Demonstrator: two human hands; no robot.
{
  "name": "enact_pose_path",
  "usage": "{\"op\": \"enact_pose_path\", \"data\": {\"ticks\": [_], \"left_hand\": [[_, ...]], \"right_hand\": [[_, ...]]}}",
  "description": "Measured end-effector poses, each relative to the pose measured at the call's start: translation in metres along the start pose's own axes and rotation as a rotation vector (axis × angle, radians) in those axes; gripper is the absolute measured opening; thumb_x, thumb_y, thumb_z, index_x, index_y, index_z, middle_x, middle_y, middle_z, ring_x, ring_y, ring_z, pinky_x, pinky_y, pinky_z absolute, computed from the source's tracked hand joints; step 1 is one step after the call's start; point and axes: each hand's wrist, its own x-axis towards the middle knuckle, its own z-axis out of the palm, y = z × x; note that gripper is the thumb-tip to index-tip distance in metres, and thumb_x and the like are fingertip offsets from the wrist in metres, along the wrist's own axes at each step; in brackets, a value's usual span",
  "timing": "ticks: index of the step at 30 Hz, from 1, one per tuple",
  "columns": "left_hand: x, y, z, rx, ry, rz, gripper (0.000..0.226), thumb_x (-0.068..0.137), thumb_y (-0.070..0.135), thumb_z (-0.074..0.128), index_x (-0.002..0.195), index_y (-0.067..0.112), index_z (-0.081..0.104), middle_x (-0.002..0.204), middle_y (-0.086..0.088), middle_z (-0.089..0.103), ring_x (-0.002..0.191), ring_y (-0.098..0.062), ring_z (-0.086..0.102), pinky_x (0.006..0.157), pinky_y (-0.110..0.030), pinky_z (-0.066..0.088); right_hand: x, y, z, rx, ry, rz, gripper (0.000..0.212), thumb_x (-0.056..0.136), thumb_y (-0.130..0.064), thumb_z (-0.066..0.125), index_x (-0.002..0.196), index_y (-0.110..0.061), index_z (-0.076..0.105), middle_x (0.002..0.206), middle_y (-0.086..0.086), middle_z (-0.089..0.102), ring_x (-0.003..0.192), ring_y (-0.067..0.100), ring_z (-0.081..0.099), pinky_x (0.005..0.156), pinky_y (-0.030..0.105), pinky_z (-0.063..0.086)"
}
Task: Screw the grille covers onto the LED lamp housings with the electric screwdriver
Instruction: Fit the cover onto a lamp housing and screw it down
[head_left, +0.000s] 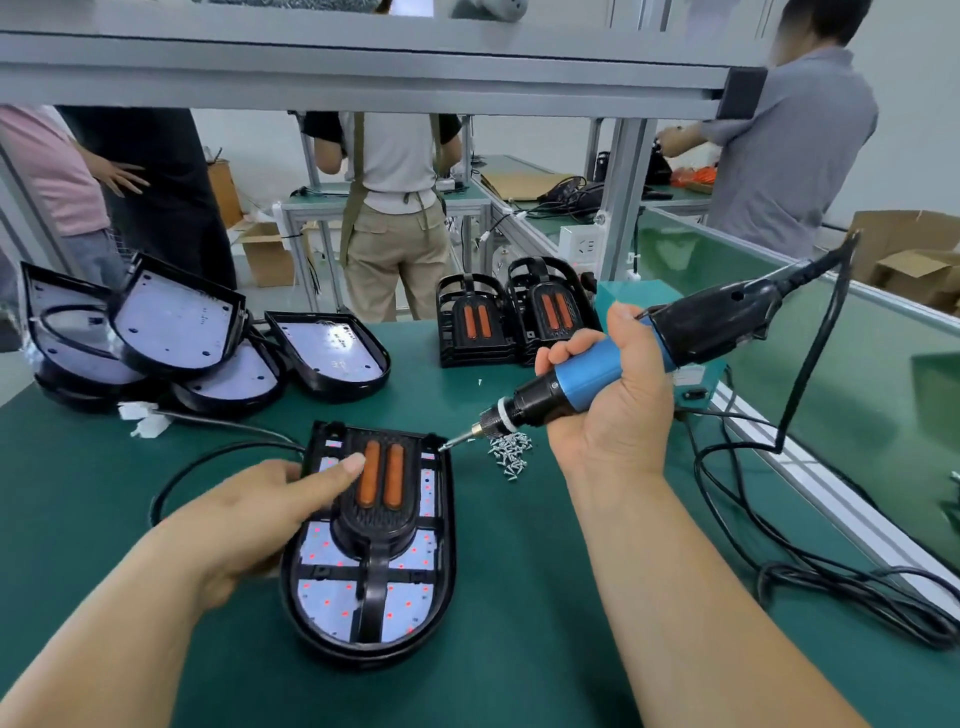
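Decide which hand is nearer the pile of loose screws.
Right. The right hand, gripping the screwdriver, hovers just right of the screws; the left hand holds the lamp, farther left.

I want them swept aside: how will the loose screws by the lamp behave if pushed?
The screws lie in a loose heap, so they would probably scatter, not slide together. Tiny, they look light; some may roll on the flat green mat.
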Motion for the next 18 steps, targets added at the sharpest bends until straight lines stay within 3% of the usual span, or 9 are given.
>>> {"op": "enact_pose_path", "data": {"ticks": [3,6,11,18], "left_hand": [[0.003,0.000,0.009,-0.314,-0.164,-0.030,0.039,0.070,0.024,0.073,0.102,0.002,0.075,0.098,-0.019,0.076,0.083,-0.032,0.076,0.065,-0.038,0.061],[0.007,-0.003,0.012,-0.431,-0.192,0.034,0.043,0.068,0.007,0.070,0.110,0.001,0.069,0.100,-0.022,0.075,0.081,-0.034,0.076,0.059,-0.037,0.061],[0.008,0.002,0.015,-0.522,-0.102,0.237,0.053,0.066,0.000,0.071,0.118,0.007,0.062,0.103,-0.019,0.076,0.086,-0.033,0.075,0.062,-0.037,0.061],[0.000,0.010,0.017,-0.434,-0.062,0.312,0.050,0.078,-0.004,0.071,0.122,0.017,0.058,0.104,-0.008,0.077,0.091,-0.027,0.076,0.072,-0.038,0.060]], "right_hand": [[-0.002,0.003,0.002,-0.052,-0.002,-0.011,0.014,0.082,-0.014,0.069,0.084,-0.020,0.056,0.058,0.003,0.051,0.053,0.020,0.050,0.062,0.033,0.053],[-0.005,0.002,0.005,-0.061,-0.017,-0.021,0.016,0.081,-0.015,0.069,0.085,-0.019,0.055,0.058,0.003,0.050,0.053,0.020,0.049,0.063,0.033,0.052],[-0.005,-0.009,0.011,-0.038,-0.029,-0.052,0.037,0.073,-0.023,0.070,0.102,-0.010,0.048,0.061,0.003,0.048,0.055,0.020,0.049,0.065,0.032,0.052],[-0.008,-0.016,0.016,0.033,-0.019,-0.108,0.025,0.077,-0.021,0.068,0.094,-0.013,0.051,0.060,0.003,0.049,0.054,0.021,0.049,0.066,0.034,0.052]]}}
